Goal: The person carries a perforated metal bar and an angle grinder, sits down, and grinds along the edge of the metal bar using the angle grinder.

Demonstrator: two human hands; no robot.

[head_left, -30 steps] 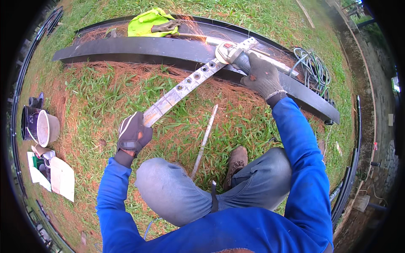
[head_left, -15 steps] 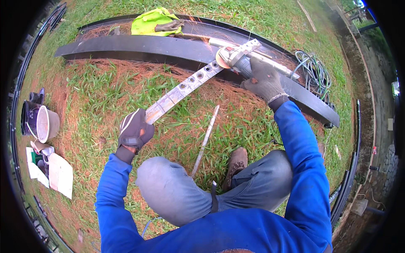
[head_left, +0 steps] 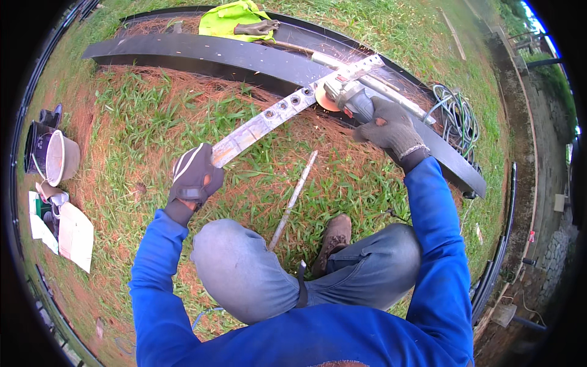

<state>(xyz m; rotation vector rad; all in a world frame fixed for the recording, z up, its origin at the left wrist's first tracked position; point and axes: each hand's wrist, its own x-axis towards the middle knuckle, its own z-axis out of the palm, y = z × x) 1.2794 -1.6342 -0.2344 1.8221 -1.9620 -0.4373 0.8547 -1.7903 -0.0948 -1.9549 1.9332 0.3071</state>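
Observation:
My gloved left hand [head_left: 197, 174] is closed round the near end of a long flat metal bar [head_left: 247, 133] with a row of round holes. The bar slants away to the right, its far part lying across a dark steel beam [head_left: 202, 54]. In my gloved right hand [head_left: 394, 129] is an angle grinder [head_left: 359, 105], held by its body. Its orange-brown disc [head_left: 325, 98] is at the bar's near edge, past the holes; whether it touches cannot be made out. Small sparks scatter beyond the bar.
Behind lies a yellow-green vest [head_left: 226, 21] with a grey glove [head_left: 257, 28]. Coiled cable [head_left: 455, 119] sits by the beam's right end. A thin rod [head_left: 293, 202] lies on the grass before my knees. At the left stand a white bucket [head_left: 63, 158] and an opened carton [head_left: 74, 235].
The grinder has come toward me, its disc shifting from over the bar to the bar's near edge. The orange spark streak has turned into scattered specks. The view has shifted slightly.

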